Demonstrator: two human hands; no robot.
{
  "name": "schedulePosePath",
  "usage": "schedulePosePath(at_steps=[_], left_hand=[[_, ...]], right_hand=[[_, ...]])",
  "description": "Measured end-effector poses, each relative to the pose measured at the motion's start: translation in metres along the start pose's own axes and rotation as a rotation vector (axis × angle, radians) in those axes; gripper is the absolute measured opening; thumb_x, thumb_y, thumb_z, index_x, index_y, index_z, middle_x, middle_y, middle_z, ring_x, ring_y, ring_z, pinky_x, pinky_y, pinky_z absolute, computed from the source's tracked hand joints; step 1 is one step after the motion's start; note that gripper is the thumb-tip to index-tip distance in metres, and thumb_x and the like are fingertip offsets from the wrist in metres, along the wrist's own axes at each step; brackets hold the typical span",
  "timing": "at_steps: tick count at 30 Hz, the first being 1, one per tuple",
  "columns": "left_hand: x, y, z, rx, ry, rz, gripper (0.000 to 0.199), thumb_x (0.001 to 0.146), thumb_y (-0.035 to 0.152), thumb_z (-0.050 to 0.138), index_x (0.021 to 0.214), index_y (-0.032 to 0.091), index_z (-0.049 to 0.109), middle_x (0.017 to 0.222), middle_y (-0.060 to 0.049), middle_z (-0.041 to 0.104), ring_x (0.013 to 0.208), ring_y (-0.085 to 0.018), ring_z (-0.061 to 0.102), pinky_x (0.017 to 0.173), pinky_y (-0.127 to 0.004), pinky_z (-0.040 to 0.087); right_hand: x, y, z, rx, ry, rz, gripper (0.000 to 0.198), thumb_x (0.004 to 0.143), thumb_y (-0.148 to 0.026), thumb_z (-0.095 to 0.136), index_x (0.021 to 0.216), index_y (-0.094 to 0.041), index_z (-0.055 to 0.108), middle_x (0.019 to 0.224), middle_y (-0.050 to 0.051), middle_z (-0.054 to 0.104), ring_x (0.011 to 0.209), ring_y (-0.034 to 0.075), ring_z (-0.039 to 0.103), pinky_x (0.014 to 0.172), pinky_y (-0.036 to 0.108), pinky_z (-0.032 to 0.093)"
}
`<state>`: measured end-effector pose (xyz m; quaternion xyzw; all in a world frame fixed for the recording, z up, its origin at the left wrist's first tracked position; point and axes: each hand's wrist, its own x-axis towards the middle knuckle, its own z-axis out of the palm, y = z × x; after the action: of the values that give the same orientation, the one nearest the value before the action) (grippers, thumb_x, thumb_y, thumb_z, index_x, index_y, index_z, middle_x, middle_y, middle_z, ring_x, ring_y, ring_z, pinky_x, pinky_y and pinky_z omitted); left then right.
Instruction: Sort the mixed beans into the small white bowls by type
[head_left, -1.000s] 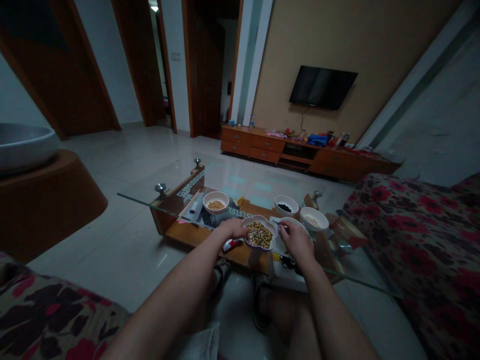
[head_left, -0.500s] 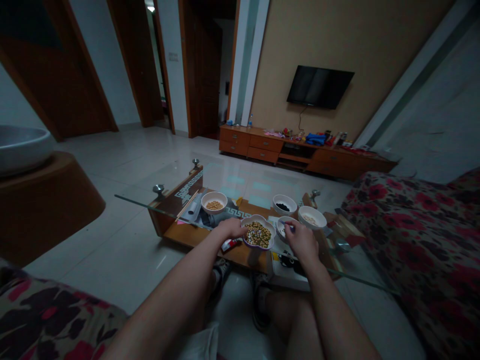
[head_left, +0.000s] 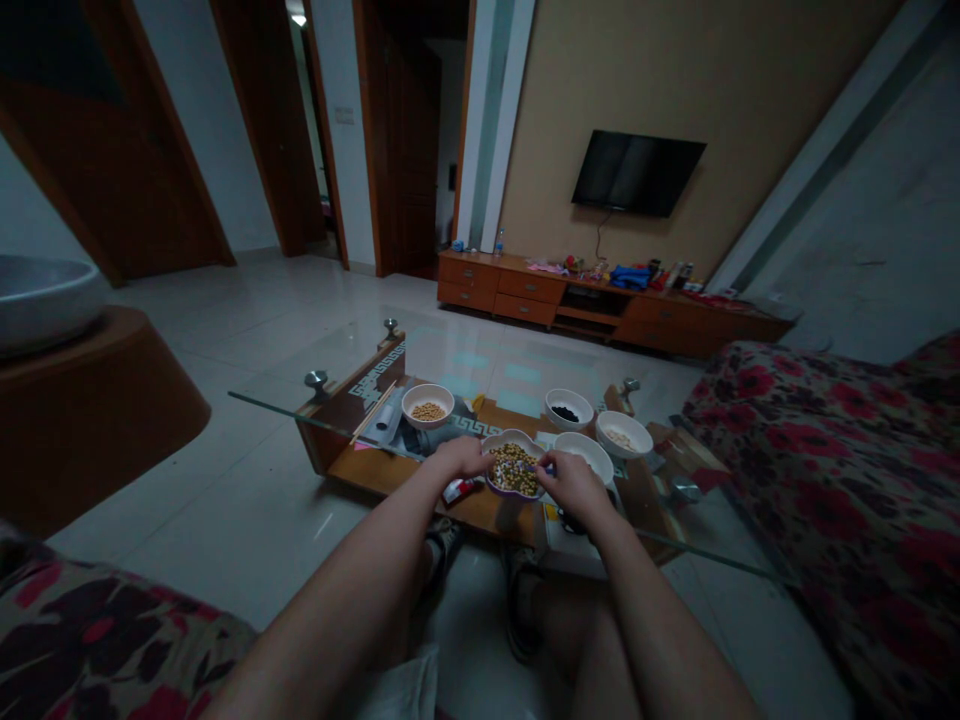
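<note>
My left hand pinches the left rim of a flower-shaped bowl, white inside and purple outside. Mixed yellow, green and pale beans lie in it. Over this bowl's right side is my right hand, closed on a small purple utensil; its tip is too small and dark to make out. A white round bowl stands just behind the right hand, partly covered by it. Farther back are a bowl with black beans and a bowl with pale pieces.
The bowls stand on a glass coffee table. At left are a bowl of tan beans and chopsticks. A red-and-white packet shows near my left hand. Flowered sofas flank the table; a television cabinet stands beyond.
My right hand has moved left with the purple utensil, from the white round bowl to over the flower-shaped bowl. My left hand has stayed on the rim.
</note>
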<state>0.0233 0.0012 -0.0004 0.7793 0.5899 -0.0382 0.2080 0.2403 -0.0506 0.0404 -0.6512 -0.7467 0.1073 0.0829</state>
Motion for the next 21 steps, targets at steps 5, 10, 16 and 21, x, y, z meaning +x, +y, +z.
schedulePosePath(at_steps=[5, 10, 16, 21], left_hand=[[0.0, -0.0001, -0.0001, -0.013, -0.012, -0.017, 0.058, 0.084, 0.057, 0.038, 0.118, 0.017, 0.065, 0.115, -0.014, 0.067, 0.099, -0.03, 0.065, 0.078, -0.035, 0.052], [0.0008, -0.001, 0.0004, -0.008, -0.004, -0.003, 0.061, 0.085, 0.059, 0.036, 0.118, 0.017, 0.065, 0.115, -0.015, 0.066, 0.099, -0.03, 0.065, 0.079, -0.036, 0.052], [-0.0006, 0.0008, -0.001, -0.002, -0.01, -0.006, 0.059, 0.086, 0.057, 0.036, 0.117, 0.017, 0.065, 0.114, -0.014, 0.066, 0.099, -0.029, 0.065, 0.08, -0.035, 0.052], [-0.0011, 0.0013, -0.0013, -0.013, -0.006, -0.003, 0.058, 0.085, 0.055, 0.037, 0.119, 0.017, 0.065, 0.114, -0.014, 0.067, 0.098, -0.03, 0.066, 0.078, -0.036, 0.052]], right_hand=[[-0.0004, -0.0019, 0.0005, -0.009, 0.001, 0.0, 0.023, 0.083, -0.035, 0.053, 0.093, -0.022, 0.069, 0.092, 0.007, 0.07, 0.086, 0.018, 0.063, 0.066, 0.025, 0.035], [0.0001, -0.0022, 0.0008, -0.009, -0.02, -0.023, 0.022, 0.084, -0.034, 0.052, 0.092, -0.022, 0.069, 0.091, 0.007, 0.07, 0.087, 0.018, 0.063, 0.068, 0.025, 0.036], [0.0024, 0.0011, 0.0059, -0.027, -0.027, -0.031, 0.022, 0.085, -0.033, 0.051, 0.094, -0.022, 0.069, 0.093, 0.006, 0.07, 0.089, 0.018, 0.063, 0.069, 0.024, 0.037], [0.0036, 0.002, 0.0072, -0.036, -0.03, -0.045, 0.023, 0.086, -0.033, 0.05, 0.093, -0.022, 0.069, 0.093, 0.007, 0.07, 0.088, 0.019, 0.063, 0.07, 0.025, 0.038]])
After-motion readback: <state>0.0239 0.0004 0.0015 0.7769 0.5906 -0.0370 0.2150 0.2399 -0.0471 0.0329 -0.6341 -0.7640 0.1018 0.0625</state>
